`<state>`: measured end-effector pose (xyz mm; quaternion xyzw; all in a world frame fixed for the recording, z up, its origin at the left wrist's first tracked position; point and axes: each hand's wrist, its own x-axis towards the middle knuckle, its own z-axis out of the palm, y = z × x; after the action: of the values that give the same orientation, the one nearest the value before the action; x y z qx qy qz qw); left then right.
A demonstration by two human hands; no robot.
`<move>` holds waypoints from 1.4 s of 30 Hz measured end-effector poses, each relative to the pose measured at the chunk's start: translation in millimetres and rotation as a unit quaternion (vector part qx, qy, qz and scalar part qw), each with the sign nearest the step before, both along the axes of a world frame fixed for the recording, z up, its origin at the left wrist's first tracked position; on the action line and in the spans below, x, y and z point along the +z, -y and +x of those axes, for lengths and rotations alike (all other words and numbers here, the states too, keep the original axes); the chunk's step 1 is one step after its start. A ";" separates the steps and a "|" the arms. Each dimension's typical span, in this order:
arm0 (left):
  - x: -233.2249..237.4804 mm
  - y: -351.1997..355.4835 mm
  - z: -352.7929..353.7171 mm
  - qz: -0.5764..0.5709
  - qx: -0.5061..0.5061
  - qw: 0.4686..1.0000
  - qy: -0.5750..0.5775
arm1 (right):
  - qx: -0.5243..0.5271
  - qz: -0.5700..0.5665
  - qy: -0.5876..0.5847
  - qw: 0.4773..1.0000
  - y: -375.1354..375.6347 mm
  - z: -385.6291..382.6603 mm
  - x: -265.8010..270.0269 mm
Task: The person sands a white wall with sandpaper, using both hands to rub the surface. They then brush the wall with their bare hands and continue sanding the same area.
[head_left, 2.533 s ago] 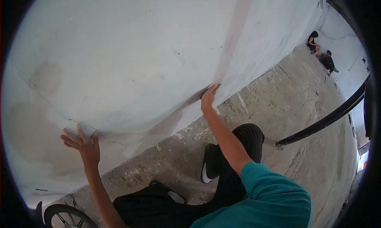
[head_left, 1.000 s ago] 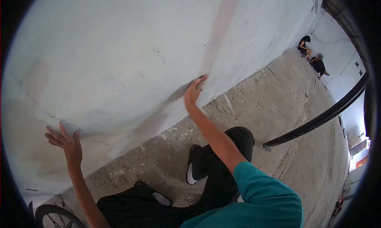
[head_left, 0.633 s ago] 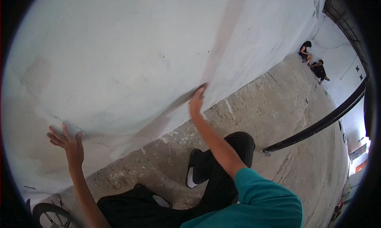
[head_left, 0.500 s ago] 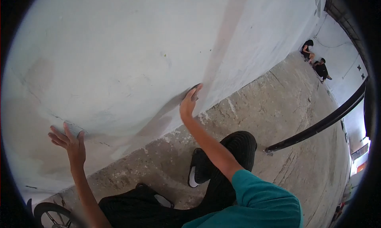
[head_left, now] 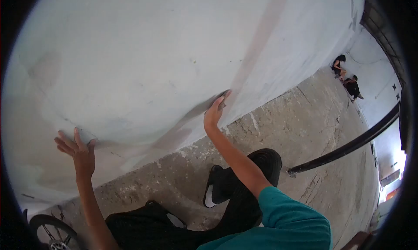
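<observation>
The pale wall (head_left: 143,45) has faint stains, a fine crack and a pinkish vertical band. At its lower left, my left hand (head_left: 80,152) rests against it with spread fingers and nothing in them. My right hand (head_left: 214,113) is closed round a thin dark object (head_left: 224,99), which it holds against the wall near the foot of the pinkish band. The object is mostly hidden by my fingers, so its kind cannot be made out.
Rough concrete floor (head_left: 305,128) runs along the wall. A black bar (head_left: 348,145) slants up at the right. Part of a wheel (head_left: 52,234) shows at the bottom left. Two people (head_left: 338,67) sit by the far wall.
The view has shifted slightly. My right hand, with the dark object, appears a little farther right in the picture. My left hand still touches the wall, fingers spread.
</observation>
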<state>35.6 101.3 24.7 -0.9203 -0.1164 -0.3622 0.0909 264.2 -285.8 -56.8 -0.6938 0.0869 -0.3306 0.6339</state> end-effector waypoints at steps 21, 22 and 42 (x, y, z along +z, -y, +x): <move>-2.5 -3.2 -1.7 0.019 0.003 1.000 0.010 | -0.081 0.115 -0.096 0.985 112.9 102.0 40.1; -4.0 -4.7 -2.3 0.018 0.004 1.000 0.008 | -0.085 0.121 -0.094 0.985 130.3 108.3 39.7; 17.3 16.1 -15.0 0.002 -0.001 1.000 -0.024 | 0.037 0.331 -0.056 0.941 175.9 126.8 4.1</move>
<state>20.7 85.1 42.0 -0.9286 -0.1124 -0.3408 0.0948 391.0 -461.8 -52.7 -0.4648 0.2013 -0.2197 0.8338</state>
